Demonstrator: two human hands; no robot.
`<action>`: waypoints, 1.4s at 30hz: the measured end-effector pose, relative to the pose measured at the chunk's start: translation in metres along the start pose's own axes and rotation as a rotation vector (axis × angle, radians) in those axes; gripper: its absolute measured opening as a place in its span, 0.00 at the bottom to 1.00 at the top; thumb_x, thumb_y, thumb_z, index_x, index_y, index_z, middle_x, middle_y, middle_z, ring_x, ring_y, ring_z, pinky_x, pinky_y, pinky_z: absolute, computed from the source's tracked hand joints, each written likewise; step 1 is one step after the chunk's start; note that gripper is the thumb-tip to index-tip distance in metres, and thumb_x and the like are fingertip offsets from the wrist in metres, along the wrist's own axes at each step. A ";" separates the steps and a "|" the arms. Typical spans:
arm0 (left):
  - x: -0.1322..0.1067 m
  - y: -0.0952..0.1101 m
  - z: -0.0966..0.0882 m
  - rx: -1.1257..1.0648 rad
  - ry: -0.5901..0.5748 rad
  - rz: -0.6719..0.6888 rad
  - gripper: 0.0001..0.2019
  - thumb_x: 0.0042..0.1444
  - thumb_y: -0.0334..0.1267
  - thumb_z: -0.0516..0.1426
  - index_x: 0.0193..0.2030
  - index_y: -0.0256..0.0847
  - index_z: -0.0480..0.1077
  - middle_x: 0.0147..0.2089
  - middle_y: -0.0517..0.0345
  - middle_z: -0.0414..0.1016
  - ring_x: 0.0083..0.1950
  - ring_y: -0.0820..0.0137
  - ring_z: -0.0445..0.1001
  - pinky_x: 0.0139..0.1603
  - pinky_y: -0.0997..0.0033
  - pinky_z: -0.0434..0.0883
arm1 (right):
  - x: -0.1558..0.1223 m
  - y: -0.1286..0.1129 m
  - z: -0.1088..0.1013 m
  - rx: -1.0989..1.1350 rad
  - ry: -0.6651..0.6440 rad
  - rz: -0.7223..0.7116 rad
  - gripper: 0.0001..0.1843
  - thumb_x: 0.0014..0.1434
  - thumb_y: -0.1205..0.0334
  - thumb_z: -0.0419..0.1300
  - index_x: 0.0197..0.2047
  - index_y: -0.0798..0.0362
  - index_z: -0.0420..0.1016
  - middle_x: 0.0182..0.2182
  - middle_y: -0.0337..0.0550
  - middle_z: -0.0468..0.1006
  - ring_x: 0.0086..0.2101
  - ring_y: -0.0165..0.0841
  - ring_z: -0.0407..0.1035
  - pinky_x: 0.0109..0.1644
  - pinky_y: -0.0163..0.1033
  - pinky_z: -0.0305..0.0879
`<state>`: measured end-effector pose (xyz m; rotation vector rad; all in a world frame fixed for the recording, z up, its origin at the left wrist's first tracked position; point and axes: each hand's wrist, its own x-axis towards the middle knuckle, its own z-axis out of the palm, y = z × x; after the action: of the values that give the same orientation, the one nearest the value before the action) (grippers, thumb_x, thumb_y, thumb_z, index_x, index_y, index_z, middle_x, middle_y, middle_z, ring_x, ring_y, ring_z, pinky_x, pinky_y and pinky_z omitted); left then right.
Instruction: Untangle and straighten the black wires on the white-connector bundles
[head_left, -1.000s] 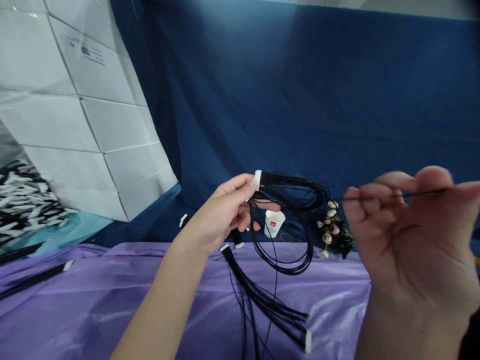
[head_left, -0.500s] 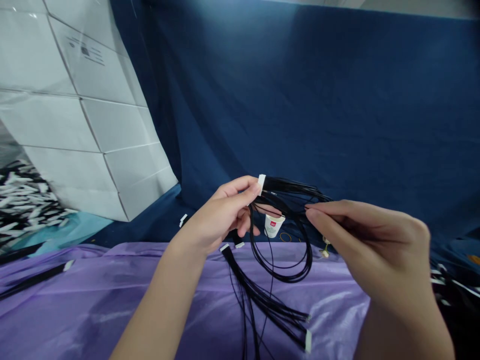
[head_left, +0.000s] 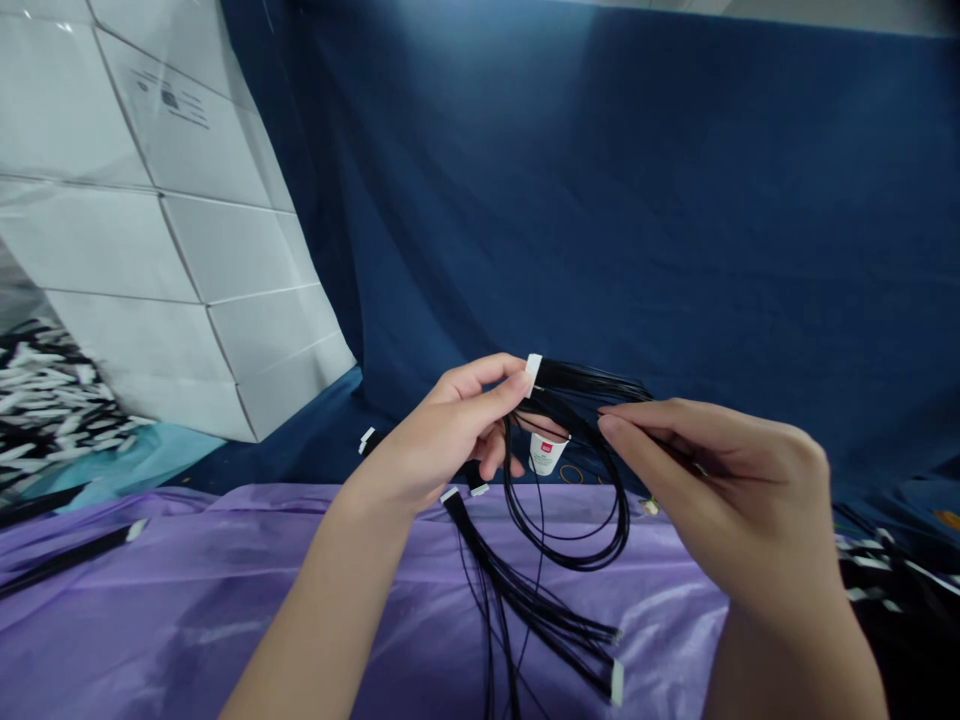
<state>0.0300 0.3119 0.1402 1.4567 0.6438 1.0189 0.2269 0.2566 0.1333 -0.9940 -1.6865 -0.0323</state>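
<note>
Pinched between the thumb and fingers of my left hand (head_left: 457, 425) is a white connector (head_left: 533, 372), the end of a black wire harness (head_left: 589, 378). Its wires run right toward my right hand, and some hang in a loop below. My right hand (head_left: 720, 470) is closed in a pinch at the wires, thumb and forefinger together near a thin black wire; the exact wire is hard to make out. Below the hands, a second wire harness (head_left: 517, 590) with white connectors lies on the purple cloth (head_left: 300, 590).
A white paper cup (head_left: 546, 455) stands behind the loop, beside a thin rubber band (head_left: 571, 474). White boxes (head_left: 187, 230) are stacked at left, near a heap of black-and-white harnesses (head_left: 60, 390). Another harness (head_left: 75, 560) lies on the left. A blue curtain (head_left: 637, 180) hangs behind.
My right hand has moved left, closer to my left hand. The connector in my left hand has shifted slightly right, and the wire loop with it.
</note>
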 end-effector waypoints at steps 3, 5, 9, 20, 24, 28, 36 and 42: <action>0.000 0.000 0.000 -0.003 -0.006 0.006 0.12 0.64 0.47 0.59 0.36 0.40 0.68 0.31 0.64 0.75 0.16 0.86 0.62 0.16 0.87 0.59 | 0.000 0.000 0.000 -0.011 -0.005 -0.002 0.04 0.59 0.66 0.66 0.34 0.50 0.83 0.21 0.34 0.75 0.20 0.24 0.64 0.24 0.31 0.59; 0.000 0.000 0.000 -0.009 -0.011 0.008 0.11 0.64 0.46 0.59 0.37 0.40 0.68 0.31 0.64 0.75 0.16 0.86 0.61 0.16 0.87 0.58 | 0.000 0.000 -0.001 -0.009 -0.014 0.002 0.04 0.59 0.66 0.66 0.34 0.50 0.83 0.22 0.34 0.76 0.20 0.24 0.65 0.24 0.31 0.60; 0.000 -0.001 0.000 0.000 -0.014 0.010 0.11 0.65 0.46 0.58 0.37 0.40 0.68 0.32 0.64 0.76 0.17 0.86 0.62 0.16 0.87 0.58 | 0.000 0.000 -0.001 0.003 -0.022 0.010 0.04 0.59 0.67 0.66 0.34 0.49 0.83 0.24 0.34 0.78 0.22 0.23 0.66 0.26 0.30 0.60; -0.001 0.001 0.002 0.032 -0.002 0.024 0.12 0.65 0.47 0.58 0.37 0.40 0.69 0.34 0.62 0.78 0.17 0.86 0.63 0.17 0.86 0.60 | 0.001 0.000 -0.001 -0.003 -0.022 -0.001 0.05 0.60 0.67 0.66 0.33 0.50 0.83 0.23 0.35 0.77 0.22 0.24 0.65 0.25 0.32 0.60; -0.001 0.002 0.002 0.041 -0.009 0.028 0.12 0.65 0.47 0.58 0.38 0.40 0.70 0.35 0.60 0.79 0.18 0.85 0.65 0.18 0.86 0.61 | 0.001 -0.001 -0.002 -0.008 -0.029 -0.010 0.05 0.59 0.67 0.66 0.33 0.49 0.83 0.22 0.35 0.76 0.21 0.24 0.63 0.25 0.33 0.59; -0.001 0.003 0.002 0.034 -0.007 0.028 0.12 0.65 0.46 0.58 0.37 0.40 0.70 0.34 0.61 0.79 0.18 0.85 0.65 0.17 0.86 0.60 | 0.001 -0.001 -0.002 -0.009 -0.032 -0.017 0.05 0.60 0.67 0.66 0.33 0.49 0.83 0.24 0.35 0.77 0.22 0.25 0.66 0.25 0.32 0.60; -0.002 0.001 0.002 0.029 -0.030 0.016 0.12 0.65 0.46 0.58 0.37 0.40 0.69 0.34 0.60 0.80 0.18 0.85 0.64 0.16 0.87 0.56 | 0.001 0.002 0.001 -0.075 -0.020 -0.054 0.05 0.61 0.67 0.65 0.36 0.49 0.82 0.27 0.35 0.78 0.25 0.25 0.68 0.30 0.33 0.61; -0.002 0.003 0.002 0.031 0.005 0.024 0.11 0.65 0.45 0.57 0.36 0.40 0.67 0.32 0.62 0.78 0.16 0.85 0.62 0.16 0.85 0.59 | 0.002 0.001 0.008 -0.110 -0.006 -0.108 0.05 0.62 0.69 0.63 0.37 0.52 0.82 0.25 0.35 0.77 0.25 0.24 0.67 0.28 0.33 0.61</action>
<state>0.0300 0.3087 0.1424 1.4922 0.6499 1.0353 0.2208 0.2624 0.1315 -0.9834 -1.7575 -0.1950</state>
